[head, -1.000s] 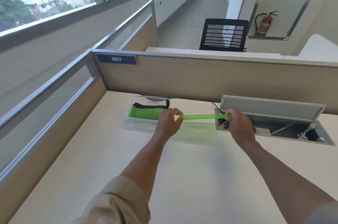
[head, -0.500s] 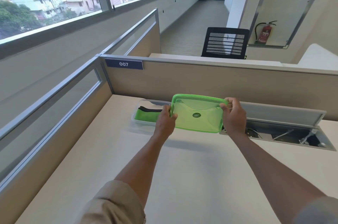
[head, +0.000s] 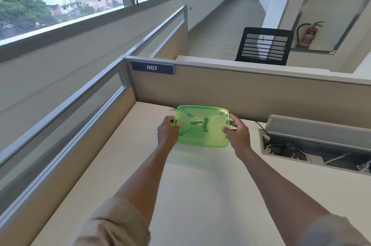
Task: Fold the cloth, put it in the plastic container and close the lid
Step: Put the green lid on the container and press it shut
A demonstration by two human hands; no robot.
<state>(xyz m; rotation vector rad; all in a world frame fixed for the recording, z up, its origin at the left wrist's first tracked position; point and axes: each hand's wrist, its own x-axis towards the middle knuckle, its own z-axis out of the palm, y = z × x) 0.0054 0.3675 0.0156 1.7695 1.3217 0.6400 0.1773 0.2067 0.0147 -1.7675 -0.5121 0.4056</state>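
**Lid over container**

L hand (head: 168,132) and R hand (head: 237,135) are gripping translucent green lid (head: 201,126) by its short edges, thumbs on top, above desk (head: 190,195). Dark cloth is showing through; logo at ctr unreadable. Partition plate (head: 152,67) is reading "007".

You see a translucent green lid (head: 201,126) with dark streaks showing through, perhaps black cloth, over your cream desk (head: 200,195).
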